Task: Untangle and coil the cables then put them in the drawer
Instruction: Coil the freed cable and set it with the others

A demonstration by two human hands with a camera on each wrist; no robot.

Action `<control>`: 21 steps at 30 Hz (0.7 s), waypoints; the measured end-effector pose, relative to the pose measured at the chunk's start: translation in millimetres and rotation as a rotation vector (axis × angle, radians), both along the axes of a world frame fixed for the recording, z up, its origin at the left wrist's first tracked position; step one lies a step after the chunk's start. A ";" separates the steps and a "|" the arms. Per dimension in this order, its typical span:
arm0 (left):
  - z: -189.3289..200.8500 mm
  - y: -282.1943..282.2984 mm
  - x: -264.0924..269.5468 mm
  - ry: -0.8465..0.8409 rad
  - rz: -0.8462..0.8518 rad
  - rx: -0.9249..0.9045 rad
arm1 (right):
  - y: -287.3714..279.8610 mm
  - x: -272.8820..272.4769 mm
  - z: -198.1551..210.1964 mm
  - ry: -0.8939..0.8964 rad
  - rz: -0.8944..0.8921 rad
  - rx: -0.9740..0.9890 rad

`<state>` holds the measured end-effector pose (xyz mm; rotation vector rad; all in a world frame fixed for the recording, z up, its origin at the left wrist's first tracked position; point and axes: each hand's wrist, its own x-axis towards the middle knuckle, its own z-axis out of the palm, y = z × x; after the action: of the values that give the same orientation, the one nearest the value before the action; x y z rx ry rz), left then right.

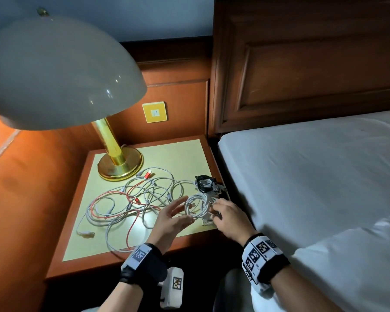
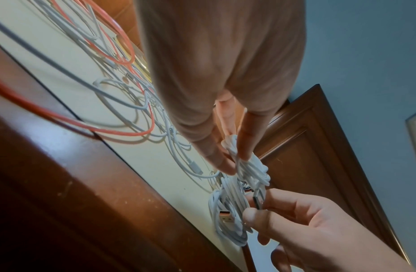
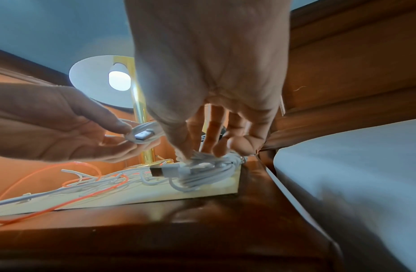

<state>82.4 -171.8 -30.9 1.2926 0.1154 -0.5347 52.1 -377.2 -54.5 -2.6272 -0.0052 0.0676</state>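
A loose tangle of white and red cables (image 1: 140,199) sprawls over the middle of the nightstand top (image 1: 178,152). My left hand (image 1: 188,209) is raised a little off the top. Its thumb and fingers pinch a small white coiled cable (image 3: 142,136) with a USB plug showing. My right hand (image 1: 215,210) sits near the right front corner, fingers curled down on a second white coil (image 3: 202,171) that rests on the top. In the left wrist view the right hand (image 2: 253,206) pinches a dark plug at that coil (image 2: 228,220). A black coiled cable (image 1: 204,183) lies just behind. No drawer is in view.
A brass lamp base (image 1: 119,163) stands at the back left under a wide shade (image 1: 54,73). The bed's white mattress (image 1: 313,176) runs along the nightstand's right side, with a wooden headboard (image 1: 302,64) behind. A red cable loop hangs over the front edge.
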 end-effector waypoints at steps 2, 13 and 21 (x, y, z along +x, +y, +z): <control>-1.1 1.8 -0.1 -0.001 0.005 -0.013 | 1.1 -1.9 -0.6 -0.053 0.003 0.009; -0.8 7.9 -6.6 -0.007 0.027 -0.059 | 2.3 -19.6 1.9 -0.109 0.036 -0.105; -1.1 -0.1 -5.5 -0.005 0.029 -0.057 | 0.9 -21.7 2.6 -0.042 0.038 -0.091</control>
<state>76.9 -171.9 -32.0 1.2349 0.1132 -0.5065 30.4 -376.4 -51.8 -2.7194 -0.0684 0.0270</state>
